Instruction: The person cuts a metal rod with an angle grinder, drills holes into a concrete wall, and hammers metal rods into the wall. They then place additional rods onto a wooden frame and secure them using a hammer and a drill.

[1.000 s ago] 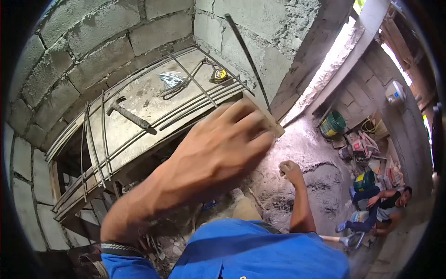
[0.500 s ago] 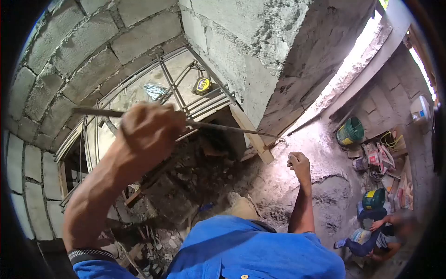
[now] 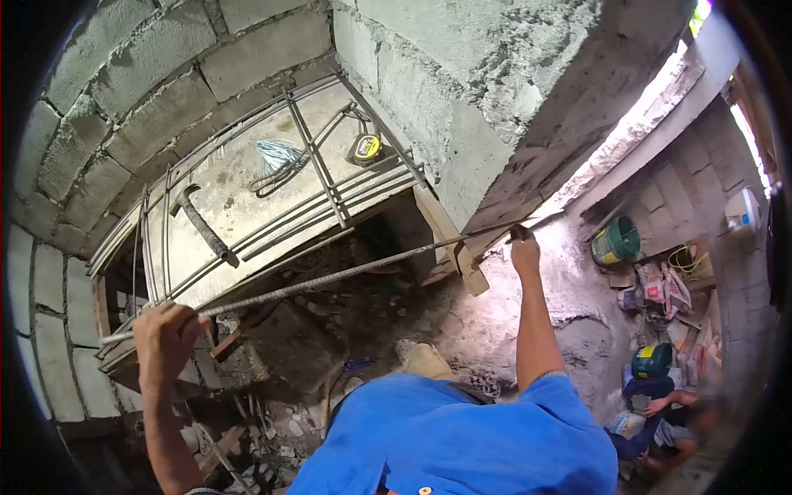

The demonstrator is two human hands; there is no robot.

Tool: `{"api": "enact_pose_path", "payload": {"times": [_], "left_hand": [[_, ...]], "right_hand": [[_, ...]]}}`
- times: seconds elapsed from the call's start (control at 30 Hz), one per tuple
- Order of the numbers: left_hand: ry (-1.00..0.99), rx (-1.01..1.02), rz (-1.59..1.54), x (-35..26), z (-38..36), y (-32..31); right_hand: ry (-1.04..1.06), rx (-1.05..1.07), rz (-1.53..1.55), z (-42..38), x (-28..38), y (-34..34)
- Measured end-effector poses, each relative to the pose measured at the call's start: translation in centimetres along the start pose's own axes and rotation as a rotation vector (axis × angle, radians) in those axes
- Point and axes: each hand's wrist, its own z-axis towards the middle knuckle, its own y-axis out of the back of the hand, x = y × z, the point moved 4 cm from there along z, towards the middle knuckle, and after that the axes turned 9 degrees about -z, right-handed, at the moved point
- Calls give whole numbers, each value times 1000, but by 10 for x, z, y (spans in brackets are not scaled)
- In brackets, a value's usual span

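A long ribbed steel bar (image 3: 289,290) spans the view in front of me, rising slightly to the right. My left hand (image 3: 167,338) is closed around it near its left end. Toward the other end, my right hand (image 3: 525,249) has its fingers closed on the bar beside the concrete column. Behind the bar is a board (image 3: 239,194) with a frame of thinner steel bars (image 3: 309,148) over it. On the board lie a hammer (image 3: 200,223), a bundle of tie wire (image 3: 278,154) and a yellow-black tape measure (image 3: 365,148).
Block walls (image 3: 148,74) and a rough concrete column (image 3: 487,107) enclose the work spot. Rubble (image 3: 280,429) covers the ground below. At right are a green bucket (image 3: 617,239), paper bags (image 3: 660,285), another bucket (image 3: 652,361) and a seated person (image 3: 660,421).
My left hand has moved down and left, bringing the bar lower and uncovering the hammer. My right hand has risen and closed on the bar's right part.
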Motion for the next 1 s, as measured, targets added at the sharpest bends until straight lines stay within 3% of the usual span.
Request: {"api": "enact_pose_path", "payload": {"times": [0.1, 0.13, 0.17, 0.27, 0.3, 0.37, 0.43, 0.5, 0.53, 0.73, 0.77, 0.83, 0.87, 0.9, 0.97, 1.0], "left_hand": [[69, -54, -144, 17, -24, -29], [88, -49, -152, 19, -26, -33], [66, -53, -106, 18, -29, -35], [90, -9, -63, 16, -31, -37], [113, 17, -63, 18, -28, -38], [127, 12, -102, 25, -26, -48], [23, -13, -166, 34, -29, -64], [234, 23, -361, 58, -47, -101], [317, 98, -462, 76, -60, -121], [409, 140, -606, 96, -70, -180], [403, 138, -618, 101, -69, -184], [431, 105, -737, 109, -74, -185], [507, 110, -753, 93, -65, -170], [512, 137, -707, 84, -57, -160], [502, 154, -695, 89, -59, -165], [505, 147, -690, 97, -62, -171]], "right_hand": [[258, 38, -423, 27, -27, -46], [354, -47, -473, 49, -79, -84], [370, -29, -481, 52, -75, -88], [95, -66, -395, 39, -32, -66], [200, -5, -403, 36, -34, -66], [388, -124, -536, 32, -45, -72], [435, -142, -517, 48, -57, -74], [324, -34, -601, 64, -43, -61], [403, -114, -603, 71, -41, -55], [577, -286, -613, 67, -12, -17], [578, -294, -624, 70, -3, -7], [367, -126, -786, 76, -4, 4], [562, -152, -863, 79, -26, 1], [569, -141, -867, 80, -54, 2], [327, -40, -784, 90, -92, 0], [209, -87, -780, 87, -89, 3]]}}
